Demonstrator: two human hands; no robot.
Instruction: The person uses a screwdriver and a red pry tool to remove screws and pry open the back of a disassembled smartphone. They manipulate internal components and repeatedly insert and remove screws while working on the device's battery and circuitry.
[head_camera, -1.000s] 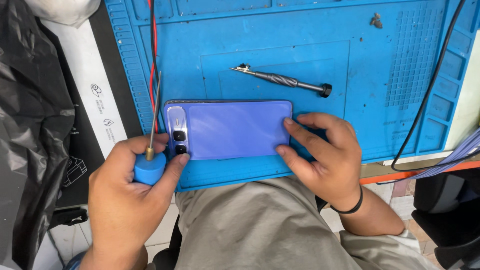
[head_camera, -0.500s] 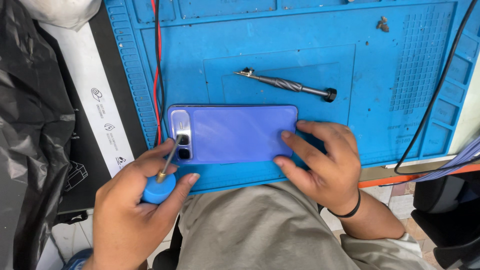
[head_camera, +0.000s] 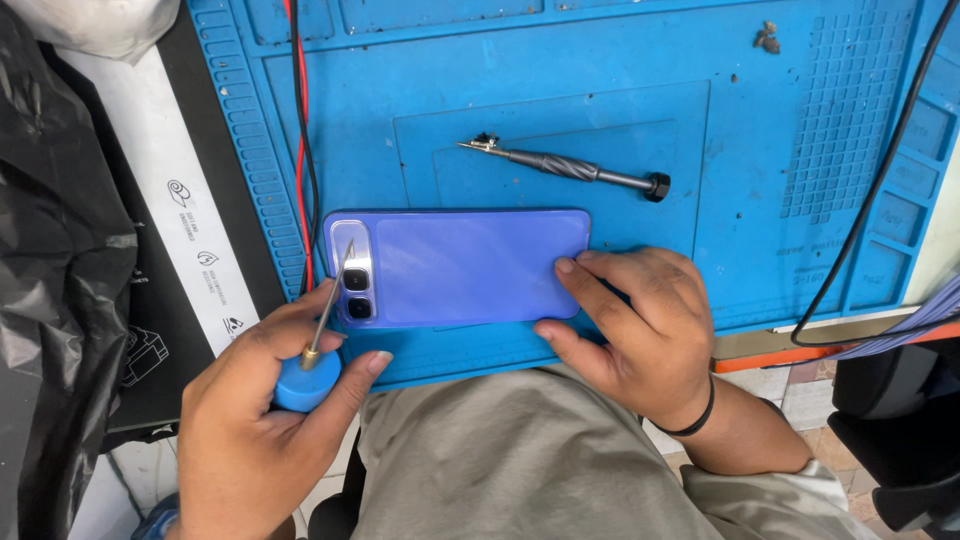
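I have one view only, from the camera on the person's head, looking steeply down and close over the near edge of the blue work mat (head_camera: 800, 120), which fills the upper and middle frame. The purple phone (head_camera: 470, 265) sits at centre, the left hand (head_camera: 255, 440) at lower left, the right hand (head_camera: 640, 335) at lower right, the person's lap along the bottom edge

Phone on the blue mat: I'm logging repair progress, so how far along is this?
The phone lies face down, back cover on. Left hand holds a blue-handled tool, tip at the camera corner; right hand steadies the other end. A screwdriver lies unused. No opening shows.
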